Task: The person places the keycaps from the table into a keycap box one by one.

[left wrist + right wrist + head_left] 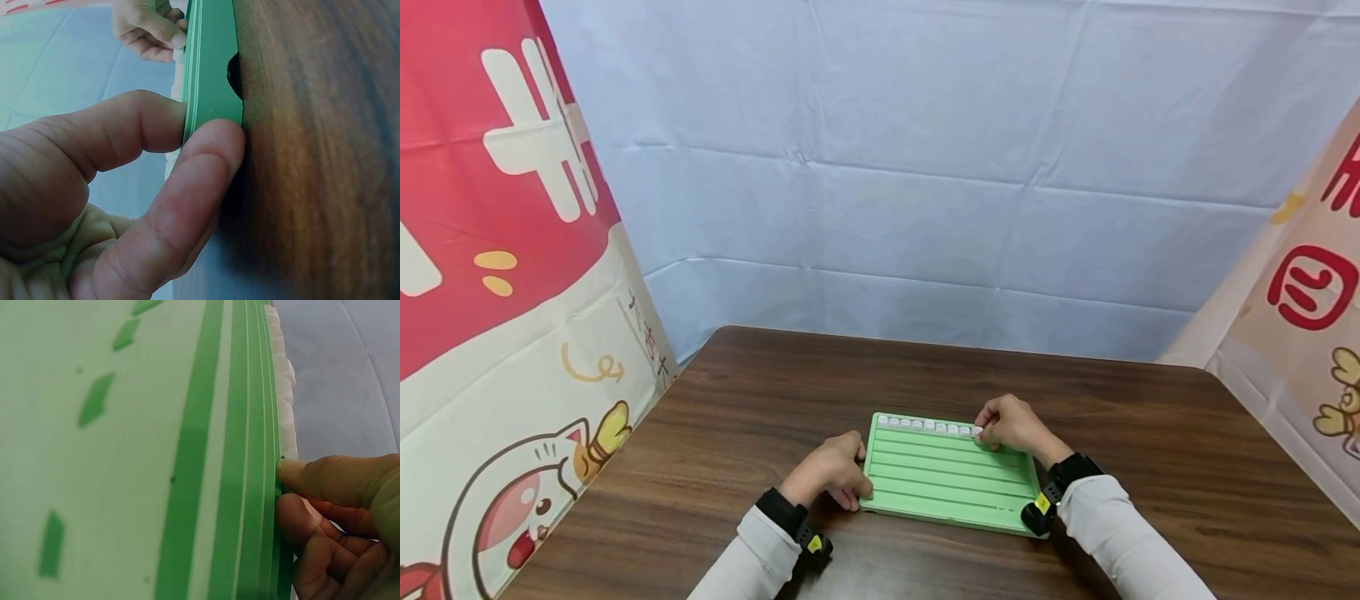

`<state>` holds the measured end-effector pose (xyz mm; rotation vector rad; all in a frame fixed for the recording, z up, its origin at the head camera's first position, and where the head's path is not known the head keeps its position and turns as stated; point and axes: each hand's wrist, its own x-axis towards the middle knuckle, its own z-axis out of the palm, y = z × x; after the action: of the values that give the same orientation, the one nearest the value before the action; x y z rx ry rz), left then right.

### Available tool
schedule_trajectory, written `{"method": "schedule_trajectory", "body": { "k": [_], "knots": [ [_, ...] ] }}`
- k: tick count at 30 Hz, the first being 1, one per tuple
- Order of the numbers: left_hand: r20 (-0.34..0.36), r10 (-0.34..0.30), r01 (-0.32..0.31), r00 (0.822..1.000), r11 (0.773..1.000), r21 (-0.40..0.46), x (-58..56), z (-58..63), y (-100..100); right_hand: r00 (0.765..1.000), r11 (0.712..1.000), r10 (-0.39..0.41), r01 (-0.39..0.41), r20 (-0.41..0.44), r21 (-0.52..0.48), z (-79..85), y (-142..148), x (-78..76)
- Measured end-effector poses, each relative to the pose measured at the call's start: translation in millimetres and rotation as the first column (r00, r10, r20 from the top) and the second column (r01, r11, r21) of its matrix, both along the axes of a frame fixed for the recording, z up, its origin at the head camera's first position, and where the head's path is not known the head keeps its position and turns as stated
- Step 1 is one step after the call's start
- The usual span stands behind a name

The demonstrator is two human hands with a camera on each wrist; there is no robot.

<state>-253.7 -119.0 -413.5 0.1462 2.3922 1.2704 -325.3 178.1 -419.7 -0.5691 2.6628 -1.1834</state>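
A light green grooved board [951, 477] lies on the table, with a row of small white tiles [917, 425] along its far groove. My left hand [829, 468] grips the board's left edge; in the left wrist view, one fingertip presses its top face and another its side. At the right end of the row my right hand [1013, 423] pinches a small white tile [977, 431], mostly covered by the fingers. In the right wrist view, the right thumb and fingertips meet at the board's far edge, beside the tiles [285, 403].
The dark wooden table [760, 400] extends around the board. A pale blue cloth [925, 183] hangs behind it, with printed red-and-cream cloths [512, 250] at the sides. Each wrist wears a black strap with a small device; the right one [1039, 512] overlaps the board's near right corner.
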Motion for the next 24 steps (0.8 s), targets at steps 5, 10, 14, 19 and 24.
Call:
{"method": "schedule_trajectory", "body": {
  "k": [5,10,14,19,24],
  "knots": [
    [0.003,0.004,-0.004,1.000,1.000,0.000,1.0,0.9,1.5,1.000,1.000,-0.002,0.002,-0.002,0.008,-1.8,-1.1,-1.4],
    [0.000,0.006,-0.006,1.000,1.000,0.004,1.4,1.0,2.8,1.000,1.000,0.013,-0.013,-0.008,0.010,-3.6,-0.2,-3.0],
    [-0.004,0.006,-0.006,1.000,1.000,0.008,1.1,0.4,3.3,0.999,0.999,0.032,-0.031,-0.016,0.004,-4.1,1.4,-3.4],
    [-0.001,0.003,-0.003,1.000,1.000,0.013,0.4,-0.4,4.0,0.999,0.999,0.040,-0.040,-0.013,-0.006,-3.3,3.2,-3.1],
    [-0.002,0.003,-0.003,1.000,1.000,0.016,-0.2,-0.9,4.7,0.999,0.999,0.048,-0.048,-0.017,-0.010,-2.4,4.5,-3.5]
  ]
}}
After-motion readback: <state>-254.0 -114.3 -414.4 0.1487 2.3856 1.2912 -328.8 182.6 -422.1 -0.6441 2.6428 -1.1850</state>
